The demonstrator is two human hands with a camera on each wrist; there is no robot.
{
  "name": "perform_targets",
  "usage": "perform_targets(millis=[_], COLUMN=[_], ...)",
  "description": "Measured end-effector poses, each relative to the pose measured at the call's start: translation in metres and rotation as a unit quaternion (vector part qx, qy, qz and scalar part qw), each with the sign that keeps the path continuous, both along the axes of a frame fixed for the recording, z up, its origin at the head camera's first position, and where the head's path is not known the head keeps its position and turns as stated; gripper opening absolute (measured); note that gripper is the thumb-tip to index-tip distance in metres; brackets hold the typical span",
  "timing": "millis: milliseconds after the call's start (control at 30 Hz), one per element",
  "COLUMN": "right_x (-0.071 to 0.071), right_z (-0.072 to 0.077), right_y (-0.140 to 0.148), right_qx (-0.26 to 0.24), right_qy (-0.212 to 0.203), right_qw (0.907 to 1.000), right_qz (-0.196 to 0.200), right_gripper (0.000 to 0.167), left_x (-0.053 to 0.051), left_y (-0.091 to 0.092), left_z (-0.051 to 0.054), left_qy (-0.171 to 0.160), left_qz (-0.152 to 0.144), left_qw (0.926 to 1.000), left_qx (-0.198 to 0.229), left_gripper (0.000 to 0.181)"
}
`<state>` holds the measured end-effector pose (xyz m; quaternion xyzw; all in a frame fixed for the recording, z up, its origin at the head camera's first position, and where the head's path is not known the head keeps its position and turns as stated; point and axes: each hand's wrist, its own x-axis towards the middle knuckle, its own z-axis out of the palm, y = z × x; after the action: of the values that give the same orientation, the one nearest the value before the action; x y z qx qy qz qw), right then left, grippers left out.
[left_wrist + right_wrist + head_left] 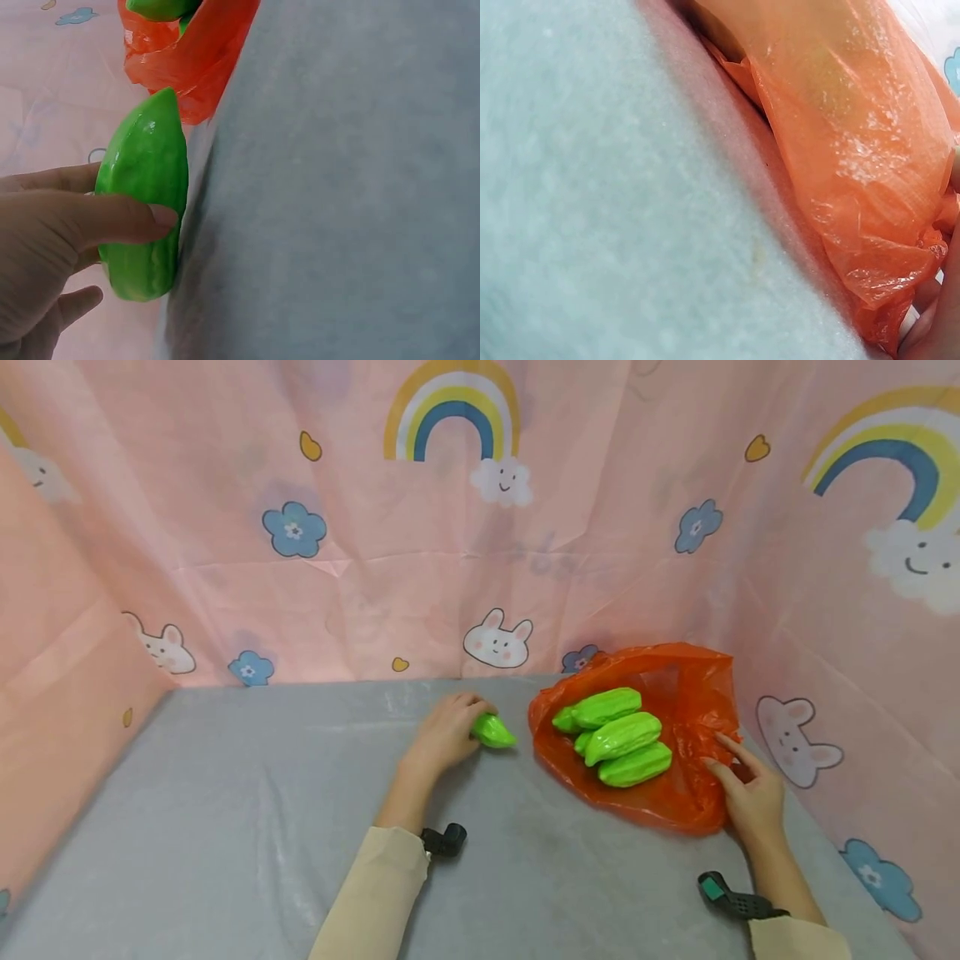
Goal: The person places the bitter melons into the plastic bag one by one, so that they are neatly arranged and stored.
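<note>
In the head view my left hand [447, 728] grips a glossy, bright green bitter melon [493, 732], its pointed tip turned toward the bag. The left wrist view shows the thumb laid across the melon's [142, 180] ridged side and fingers behind it. An orange-red plastic bag [697, 693] lies on its side at the right, mouth facing left. Several similar bitter melons [622, 737] lie stacked inside it. At the bag's right end, my right hand [756, 797] pinches the bunched plastic; in the right wrist view, its fingers show only partly beside the crumpled bag [855, 157].
A grey cloth-covered table [225, 810] lies under everything. Pink printed curtains [360, 568] stand behind it and along both sides, with the bag close to the back and right ones. A black wrist camera [444, 840] sits on the left wrist, another [738, 900] on the right.
</note>
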<state>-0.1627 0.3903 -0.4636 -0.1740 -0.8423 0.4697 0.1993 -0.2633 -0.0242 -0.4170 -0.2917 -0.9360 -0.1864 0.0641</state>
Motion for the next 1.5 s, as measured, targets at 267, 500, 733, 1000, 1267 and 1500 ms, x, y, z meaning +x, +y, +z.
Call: perform_targets(millis=[267, 500, 733, 1000, 1267, 1500], right_x=[0.004, 0.004, 0.005, 0.004, 0.004, 0.005], right_z=[0.003, 0.004, 0.005, 0.004, 0.006, 0.005], right_y=[-0.002, -0.002, -0.003, -0.002, -0.001, -0.002], right_qx=[0.009, 0.01, 0.006, 0.014, 0.009, 0.005], right_qy=[-0.006, -0.012, -0.008, -0.004, -0.01, -0.01], right_qw=[0.9999, 0.9999, 0.9999, 0.9999, 0.9999, 0.9999], right_qz=[0.002, 0.002, 0.0, 0.003, 0.008, 0.01], right_gripper=[0.049, 0.049, 0.049, 0.048, 0.049, 0.049], left_x=[0.001, 0.002, -0.004, -0.002, -0.001, 0.002], left_y=[0.001, 0.005, 0.014, 0.014, 0.016, 0.019], left_z=[-0.007, -0.012, -0.022, -0.026, -0.024, -0.023], left_qy=[-0.043, -0.1, -0.096, -0.168, -0.2, -0.238], left_qz=[-0.011, 0.01, 0.035, 0.125, 0.165, 0.13], left_qw=[0.9976, 0.9853, 0.9735, 0.9269, 0.904, 0.8904], left_qx=[0.053, 0.138, 0.204, 0.311, 0.34, 0.365], left_gripper=[0.051, 0.035, 0.021, 0.054, 0.087, 0.082])
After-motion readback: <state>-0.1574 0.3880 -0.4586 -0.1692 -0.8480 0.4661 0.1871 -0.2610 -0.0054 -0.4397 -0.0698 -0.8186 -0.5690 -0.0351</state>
